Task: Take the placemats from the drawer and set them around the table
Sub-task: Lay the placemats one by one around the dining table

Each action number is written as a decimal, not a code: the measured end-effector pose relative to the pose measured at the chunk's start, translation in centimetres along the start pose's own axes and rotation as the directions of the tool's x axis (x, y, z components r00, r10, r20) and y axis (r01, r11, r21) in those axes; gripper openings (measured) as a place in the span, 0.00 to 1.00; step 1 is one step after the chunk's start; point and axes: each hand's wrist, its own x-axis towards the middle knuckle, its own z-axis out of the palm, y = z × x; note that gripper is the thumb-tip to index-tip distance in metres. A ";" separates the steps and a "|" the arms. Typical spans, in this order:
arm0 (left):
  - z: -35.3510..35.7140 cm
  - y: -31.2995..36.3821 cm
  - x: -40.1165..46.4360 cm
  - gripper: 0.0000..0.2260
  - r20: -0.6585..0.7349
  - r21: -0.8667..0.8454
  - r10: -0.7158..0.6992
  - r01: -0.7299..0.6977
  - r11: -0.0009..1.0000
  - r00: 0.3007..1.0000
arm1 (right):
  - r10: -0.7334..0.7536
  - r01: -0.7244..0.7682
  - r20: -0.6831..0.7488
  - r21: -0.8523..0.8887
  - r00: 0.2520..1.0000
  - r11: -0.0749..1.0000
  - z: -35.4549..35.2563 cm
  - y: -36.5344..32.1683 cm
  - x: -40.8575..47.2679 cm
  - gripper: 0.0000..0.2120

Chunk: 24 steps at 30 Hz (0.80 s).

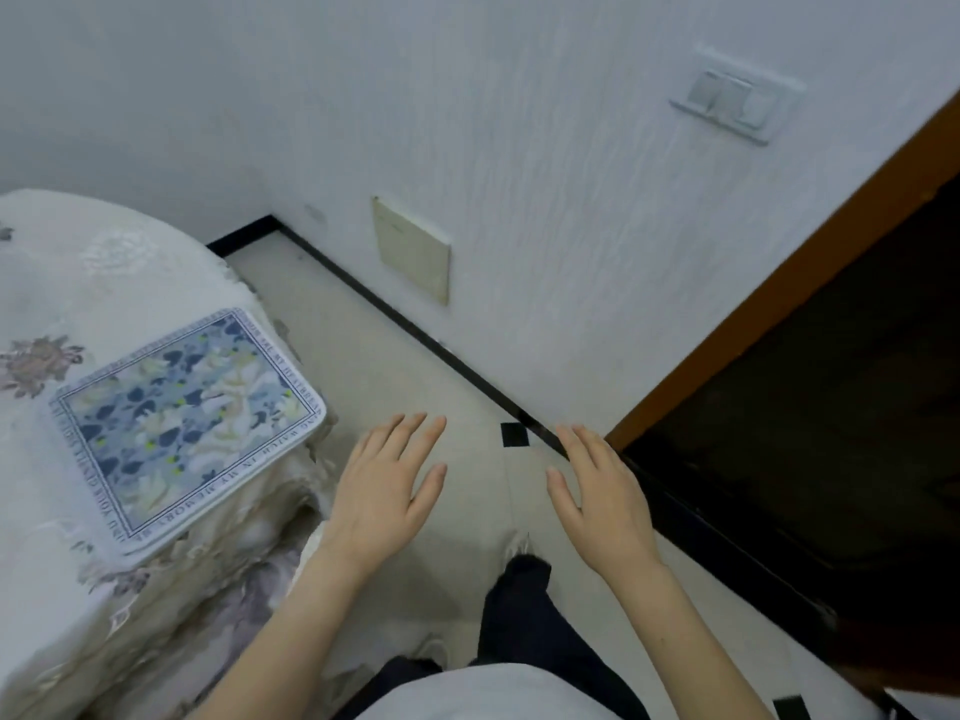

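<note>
A blue and white floral placemat [182, 428] lies flat on the round table [62, 283], which is draped in a cream flowered cloth; one corner of the mat hangs a little over the table's edge. My left hand [387, 491] hovers over the floor just right of the mat, fingers straight, holding nothing. My right hand [597, 501] is held out beside it, also flat and holding nothing. No drawer is visible.
A white wall [519, 174] with a black skirting runs ahead, carrying a cream cover plate [413, 249] and a light switch [735, 101]. A dark wooden door or cabinet [831, 407] stands at the right. Pale floor tiles [395, 356] lie between table and wall.
</note>
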 end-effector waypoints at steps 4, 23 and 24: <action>1.4 -0.5 4.5 0.24 -0.048 0.010 -0.124 0.124 0.992 0.991 | -0.114 0.113 0.034 0.041 0.993 0.993 -0.2 1.8 8.5 0.24; -0.5 -3.1 16.9 0.23 -0.356 -0.095 -0.709 0.731 0.675 0.609 | -0.722 0.700 0.276 0.191 0.634 0.688 1.9 -4.3 38.1 0.24; -0.5 -3.7 16.8 0.22 -0.362 -0.101 -0.726 0.750 0.654 0.584 | -0.740 0.721 0.290 0.193 0.606 0.666 2.6 -5.4 38.8 0.25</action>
